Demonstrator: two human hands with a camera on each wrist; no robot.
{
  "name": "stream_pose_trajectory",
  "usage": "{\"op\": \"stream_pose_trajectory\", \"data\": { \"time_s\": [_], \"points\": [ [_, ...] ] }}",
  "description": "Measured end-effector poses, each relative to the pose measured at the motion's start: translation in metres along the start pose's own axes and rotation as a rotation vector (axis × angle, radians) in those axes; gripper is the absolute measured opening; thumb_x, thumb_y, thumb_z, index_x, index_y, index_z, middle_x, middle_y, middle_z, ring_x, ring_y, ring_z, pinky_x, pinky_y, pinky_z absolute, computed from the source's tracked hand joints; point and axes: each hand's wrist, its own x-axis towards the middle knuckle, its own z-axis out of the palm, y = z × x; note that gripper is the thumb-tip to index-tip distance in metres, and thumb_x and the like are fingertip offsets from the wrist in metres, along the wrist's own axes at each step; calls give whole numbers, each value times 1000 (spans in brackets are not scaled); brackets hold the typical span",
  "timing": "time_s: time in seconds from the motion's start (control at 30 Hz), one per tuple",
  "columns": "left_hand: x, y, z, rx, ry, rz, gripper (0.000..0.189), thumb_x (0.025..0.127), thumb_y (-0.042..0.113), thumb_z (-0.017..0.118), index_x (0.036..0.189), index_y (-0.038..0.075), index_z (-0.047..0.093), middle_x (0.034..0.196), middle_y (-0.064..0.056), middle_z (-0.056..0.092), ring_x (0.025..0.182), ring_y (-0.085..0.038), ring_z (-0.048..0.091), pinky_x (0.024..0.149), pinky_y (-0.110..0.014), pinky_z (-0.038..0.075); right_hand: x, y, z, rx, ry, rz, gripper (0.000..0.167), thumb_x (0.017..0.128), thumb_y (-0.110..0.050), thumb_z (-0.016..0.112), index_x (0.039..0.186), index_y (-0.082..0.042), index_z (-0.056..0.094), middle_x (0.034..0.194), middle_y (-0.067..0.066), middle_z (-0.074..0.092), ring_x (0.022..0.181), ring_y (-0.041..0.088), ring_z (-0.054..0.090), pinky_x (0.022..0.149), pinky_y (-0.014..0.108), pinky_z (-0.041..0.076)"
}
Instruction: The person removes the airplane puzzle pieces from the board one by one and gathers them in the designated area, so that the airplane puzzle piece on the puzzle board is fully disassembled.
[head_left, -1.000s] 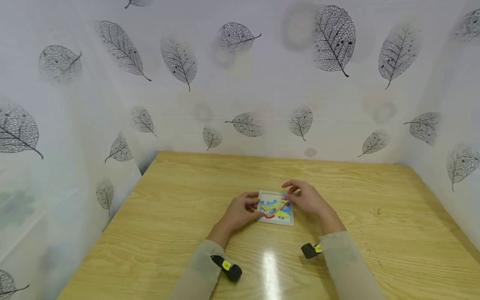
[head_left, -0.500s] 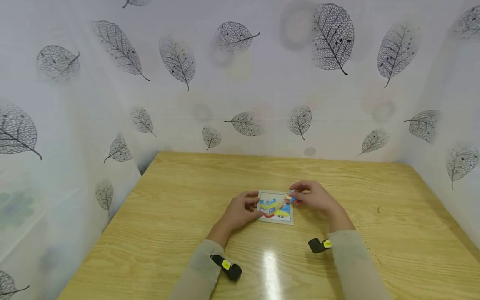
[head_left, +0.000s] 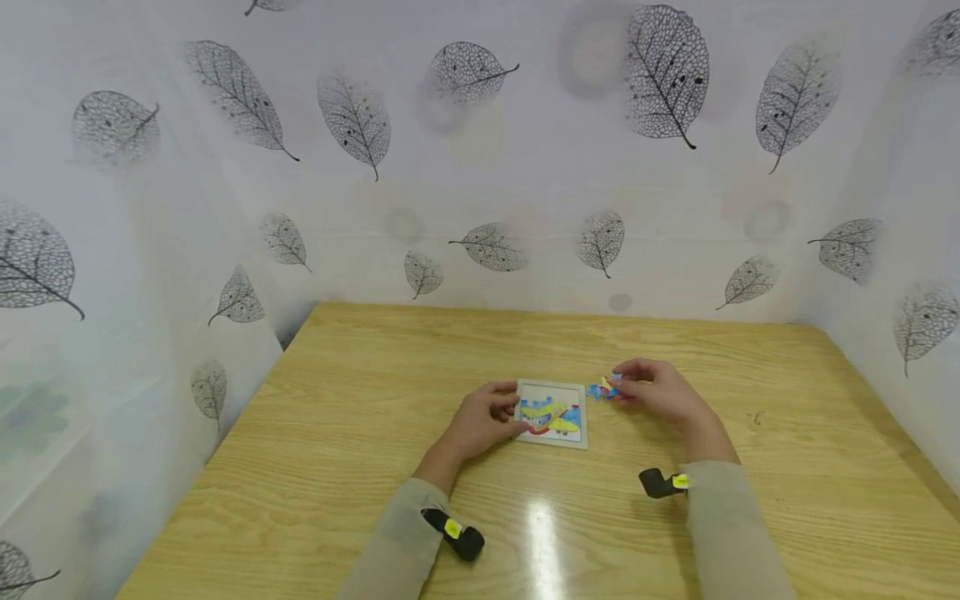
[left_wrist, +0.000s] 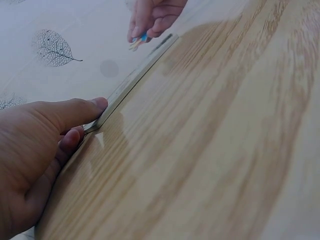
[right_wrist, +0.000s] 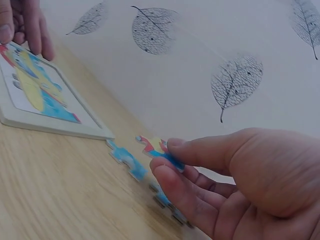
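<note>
A square jigsaw puzzle in a pale tray [head_left: 551,445] lies on the table, its picture a yellow and red airplane on blue. Along the tray's upper side the pale base shows bare. My left hand [head_left: 483,421] grips the left edge, thumb on top of the rim [left_wrist: 111,106] and fingers against the side. To the right of the tray, my right hand [head_left: 654,390] pinches a small jigsaw piece [right_wrist: 155,145] of red, yellow and blue between thumb and fingertips. Beneath it, several blue jigsaw pieces [right_wrist: 127,161] lie on the table by the tray's corner, partly hidden by the fingers.
The wood-grain table [head_left: 420,350] stretches out on all sides of the tray. White sheeting [head_left: 540,183] with printed leaves hangs behind and beside it. A black wrist camera [head_left: 465,542] sits on the left sleeve, and another camera [head_left: 660,483] on the right.
My right hand has moved right, off the tray's upper right corner, carrying a jigsaw piece out of the puzzle. The left hand and tray have stayed in place.
</note>
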Motion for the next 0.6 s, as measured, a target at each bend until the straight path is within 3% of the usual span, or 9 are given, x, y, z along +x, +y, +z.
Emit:
{"op": "stream_pose_trajectory", "data": {
  "time_s": [0.4, 0.6],
  "points": [
    [2, 2, -2, 7, 5, -1, 50, 85, 19, 81, 128, -1, 66, 142, -7, 56, 88, -10, 58, 76, -19, 51, -8, 8, -24, 65, 112, 84, 49, 98, -10, 63, 136, 15, 44, 103, 5, 62, 83, 8, 68, 79, 25, 59],
    [2, 0, 1, 5, 6, -13, 52, 84, 19, 82, 129, 0, 65, 142, -6, 57, 86, -7, 58, 76, -19, 52, -17, 14, -37, 58, 125, 125, 54, 98, -13, 64, 138, 15, 41, 99, 1, 61, 81, 6, 68, 78, 24, 59]
  ]
}}
